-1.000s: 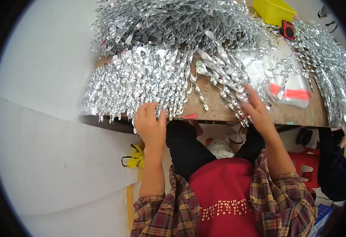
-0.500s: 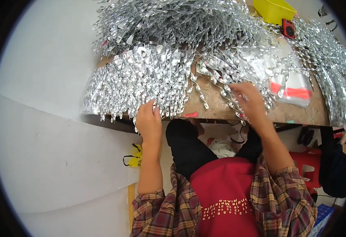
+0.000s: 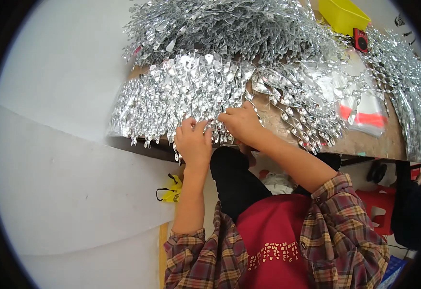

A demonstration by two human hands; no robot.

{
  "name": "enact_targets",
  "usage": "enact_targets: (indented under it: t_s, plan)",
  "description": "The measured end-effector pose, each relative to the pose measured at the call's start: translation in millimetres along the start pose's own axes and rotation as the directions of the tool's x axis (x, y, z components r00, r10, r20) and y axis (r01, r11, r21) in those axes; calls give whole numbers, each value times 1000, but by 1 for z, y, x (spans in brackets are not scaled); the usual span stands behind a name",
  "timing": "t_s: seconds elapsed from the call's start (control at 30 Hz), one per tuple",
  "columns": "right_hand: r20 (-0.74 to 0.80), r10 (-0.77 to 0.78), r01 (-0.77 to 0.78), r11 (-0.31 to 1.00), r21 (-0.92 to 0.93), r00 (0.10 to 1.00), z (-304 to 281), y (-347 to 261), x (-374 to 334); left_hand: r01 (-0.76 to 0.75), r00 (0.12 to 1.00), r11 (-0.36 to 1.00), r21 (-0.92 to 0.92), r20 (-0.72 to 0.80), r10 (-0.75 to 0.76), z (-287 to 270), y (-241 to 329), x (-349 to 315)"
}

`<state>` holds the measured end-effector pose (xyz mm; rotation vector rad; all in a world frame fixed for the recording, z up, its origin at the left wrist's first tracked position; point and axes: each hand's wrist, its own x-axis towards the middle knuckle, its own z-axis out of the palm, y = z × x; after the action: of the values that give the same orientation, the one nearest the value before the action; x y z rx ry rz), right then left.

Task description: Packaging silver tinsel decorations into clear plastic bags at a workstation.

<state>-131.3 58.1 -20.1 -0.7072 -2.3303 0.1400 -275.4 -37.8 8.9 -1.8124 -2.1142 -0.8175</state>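
Note:
A thick layer of shiny silver twisted strands (image 3: 172,96) lies side by side on the brown table, their ends hanging over its front edge. My left hand (image 3: 192,144) is at the lower ends of this layer, fingers bent and closed on a strand's end, though the fingertips partly hide it. Just to its right, my right hand (image 3: 242,124) lies over the layer's right border, fingers pinched together on a silver strand whose upper part curves out beside the knuckles. A looser spread of silver strands (image 3: 292,103) lies to the right of that hand.
A large heap of silver strands (image 3: 220,29) covers the back, and another pile (image 3: 403,91) hangs over the right end. Clear plastic bags with a red band (image 3: 364,118), a yellow basin (image 3: 343,17) and a small red device (image 3: 361,40) are on the table. A red stool (image 3: 376,204) stands at right.
My right hand has moved left, from the loose strands to beside my left hand. My left hand stays at the layer's lower ends. The whole view has shifted slightly.

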Motion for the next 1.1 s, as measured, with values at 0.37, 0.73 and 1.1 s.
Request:
enact_targets:
  t_s: [0.37,0.73,1.1]
  plan:
    - [212,510,-480,480,734,834,-40,-13,5,42,995,964,-263,-76,-64,-3,38,15]
    - [234,688,-389,77,918,687,-86,24,-19,-35,999,772,-634,8,52,9,115,3]
    - [464,689,-409,-259,875,556,-89,45,-36,548,836,96,-831,544,-73,41,104,-7]
